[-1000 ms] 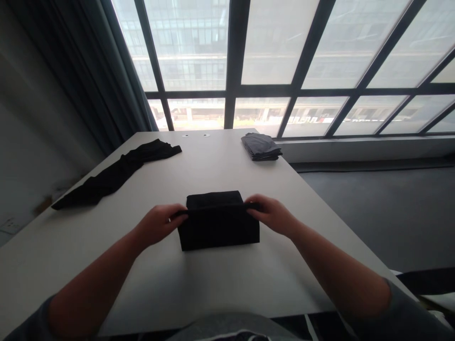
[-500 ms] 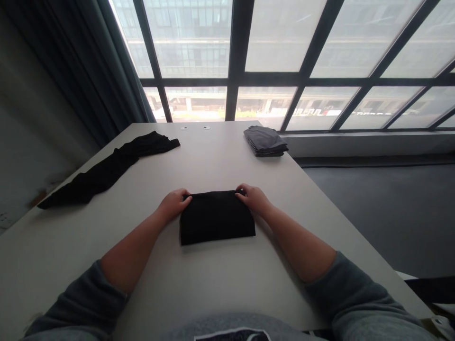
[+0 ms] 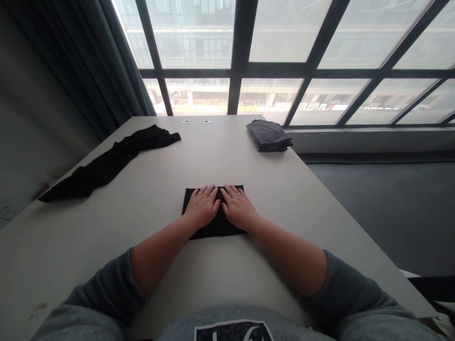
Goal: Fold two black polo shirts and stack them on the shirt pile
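One large window (image 3: pixel 280 38): spans the upper frame from left of centre to the right edge, split into many panes by dark bars. One white table (image 3: pixel 213 166): fills the middle and lower frame, narrows toward the upper centre. One dark curtain (image 3: pixel 88 61): hangs at upper left, beside the window. Two grey sleeves (image 3: pixel 103 289): reach in from lower left and lower right.

One long black garment (image 3: pixel 110 163): lies loosely on the table at left, slanting from the middle left of the frame up toward the upper centre. One folded black cloth (image 3: pixel 220 225): lies flat on the table at the centre of the frame, roughly rectangular, long axis running left to right, right end slightly higher than the left. Cannot tell front from back, nor count the layers, with both hands covering much of the top. Sits well apart from the long garment. One grey stack (image 3: pixel 270 136): rests folded at upper right of centre, near the table's right edge, stripes along the left side; cannot count the pieces.

Left hand (image 3: pixel 202 206): lies palm down on the cloth's left half, released, fingers straight toward the upper frame. Right hand (image 3: pixel 238 207): lies likewise on the right half, released and flat, thumb just beside the left thumb. Two small white discs (image 3: pixel 208 121): sit side by side near the table's far edge, upper centre.
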A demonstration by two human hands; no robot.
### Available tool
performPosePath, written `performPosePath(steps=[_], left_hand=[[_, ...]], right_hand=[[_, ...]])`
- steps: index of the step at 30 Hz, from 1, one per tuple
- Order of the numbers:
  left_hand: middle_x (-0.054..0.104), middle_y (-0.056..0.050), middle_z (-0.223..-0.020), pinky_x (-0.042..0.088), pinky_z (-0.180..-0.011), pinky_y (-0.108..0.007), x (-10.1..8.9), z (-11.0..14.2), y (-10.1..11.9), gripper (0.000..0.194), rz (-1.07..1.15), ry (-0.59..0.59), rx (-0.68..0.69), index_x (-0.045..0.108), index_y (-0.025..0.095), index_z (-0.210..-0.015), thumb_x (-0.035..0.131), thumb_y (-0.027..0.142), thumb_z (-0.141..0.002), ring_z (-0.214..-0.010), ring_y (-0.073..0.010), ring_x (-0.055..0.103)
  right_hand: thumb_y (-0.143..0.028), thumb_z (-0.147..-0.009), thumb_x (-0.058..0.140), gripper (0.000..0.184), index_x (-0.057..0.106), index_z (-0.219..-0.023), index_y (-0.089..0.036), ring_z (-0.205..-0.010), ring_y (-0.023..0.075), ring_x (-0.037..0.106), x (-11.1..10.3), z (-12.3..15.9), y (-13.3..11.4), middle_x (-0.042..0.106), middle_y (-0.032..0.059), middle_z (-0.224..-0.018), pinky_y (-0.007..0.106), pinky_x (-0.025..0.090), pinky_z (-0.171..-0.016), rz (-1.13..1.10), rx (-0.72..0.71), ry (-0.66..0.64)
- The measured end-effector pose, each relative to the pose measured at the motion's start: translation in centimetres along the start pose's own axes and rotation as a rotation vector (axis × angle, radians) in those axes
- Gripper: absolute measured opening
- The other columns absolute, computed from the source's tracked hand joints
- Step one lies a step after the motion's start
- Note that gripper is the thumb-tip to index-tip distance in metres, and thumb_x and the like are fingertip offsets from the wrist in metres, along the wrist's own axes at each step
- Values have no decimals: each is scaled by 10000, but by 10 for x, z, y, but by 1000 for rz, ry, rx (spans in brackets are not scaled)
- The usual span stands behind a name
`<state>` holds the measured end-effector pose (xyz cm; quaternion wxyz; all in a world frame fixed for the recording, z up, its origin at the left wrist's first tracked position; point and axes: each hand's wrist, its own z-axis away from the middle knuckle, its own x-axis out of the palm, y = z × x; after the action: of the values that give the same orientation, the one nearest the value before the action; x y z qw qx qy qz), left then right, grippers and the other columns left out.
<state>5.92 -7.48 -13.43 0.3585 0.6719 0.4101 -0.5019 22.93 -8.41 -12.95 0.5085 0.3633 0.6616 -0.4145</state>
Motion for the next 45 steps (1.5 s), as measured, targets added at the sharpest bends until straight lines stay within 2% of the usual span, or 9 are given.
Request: performPosePath(steps=[8,12,16,22,29,33,36,39,45], left_hand=[[566,-110,-1546,334,-1261,-490,8,-5,-52,516,167,-2,11,557,197,-1510,449,415,-1056,-1442,-293,504],[633,-103,-1453,393,-1228,-476,16,-6,-78,461,322,55,-14,642,202,-1417,468,379,-1029,-1371,-287,555],[662,-102,-1401,428,-1209,-458,16,-6,-91,455,381,81,5,676,187,-1367,409,349,-1037,-1331,-266,582],[660,-101,-1421,427,-1223,-427,14,-5,-90,501,463,107,48,662,161,-1373,336,379,-1060,-1358,-234,579],[702,-110,-1348,478,-1160,-458,6,-5,-88,435,444,105,70,683,175,-1326,461,324,-983,-1284,-269,629],[715,-106,-1320,470,-1136,-483,-10,-8,-68,406,265,81,100,692,198,-1308,480,395,-1023,-1252,-303,639],[715,-99,-1293,496,-1082,-437,-16,-16,-47,390,144,36,81,685,225,-1318,488,420,-1044,-1204,-290,659],[705,-115,-1251,503,-1052,-412,-13,-27,-37,349,123,17,27,703,216,-1288,530,372,-1028,-1167,-287,666],[718,-64,-1165,517,-992,-352,-3,-40,-48,249,196,5,-22,744,262,-1149,552,340,-1012,-1102,-252,674]], right_hand=[[-468,-1068,434,673,380,-1643,-123,-1615,289,209,0,-4,15,274,117,-1718,474,140,-1324,-74,25,-22],[-476,-1069,424,691,365,-1647,-101,-1614,296,207,0,-6,25,287,131,-1713,460,142,-1327,-106,56,-32],[-442,-1067,437,681,364,-1646,-91,-1611,308,213,2,-10,35,309,154,-1702,461,159,-1324,-152,81,-22],[-402,-1054,482,651,420,-1617,-81,-1598,308,248,4,-11,40,366,162,-1675,445,177,-1326,-219,66,26],[-329,-1027,532,535,565,-1510,-104,-1483,278,429,6,-15,49,529,153,-1551,398,276,-1289,-273,19,132],[-322,-1020,543,483,605,-1466,-145,-1412,266,495,7,-17,49,586,142,-1484,424,284,-1270,-257,13,164],[-316,-1018,545,459,625,-1437,-147,-1359,257,532,7,-19,48,618,137,-1436,411,294,-1251,-247,10,177],[-314,-1023,536,439,635,-1421,-157,-1327,251,547,7,-22,51,634,131,-1410,413,267,-1252,-225,23,178],[-387,-1018,532,426,719,-1255,-86,-1339,305,496,7,-31,65,632,201,-1332,420,300,-1222,-86,125,210]])
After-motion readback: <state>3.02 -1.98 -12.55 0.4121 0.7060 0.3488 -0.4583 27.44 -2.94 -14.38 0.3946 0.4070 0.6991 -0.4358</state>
